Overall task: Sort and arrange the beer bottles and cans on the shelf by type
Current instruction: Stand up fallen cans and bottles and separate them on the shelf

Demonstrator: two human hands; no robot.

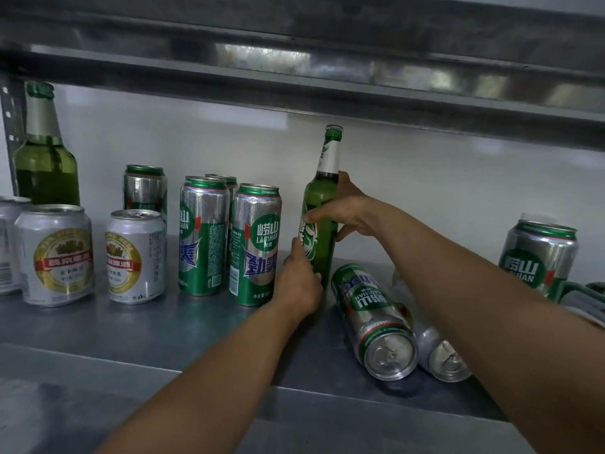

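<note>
A slim green beer bottle [322, 204] stands upright mid-shelf. My right hand [347, 208] grips its body from the right and my left hand [299, 280] holds its lower part from the left. Left of it stand several tall green Laoshan cans [255, 244]. Short white-and-gold cans [136, 257] stand further left, with a larger green bottle [45, 152] behind them. One tall green can [373, 319] lies on its side right of the bottle, with a silver can [445, 355] lying beside it. Another Laoshan can [540, 257] stands at the far right.
The metal shelf [131, 329] has a front lip near me, and an upper shelf [327, 77] hangs low above the bottle tops. A white wall closes the back. A grey object [586, 299] sits at the right edge.
</note>
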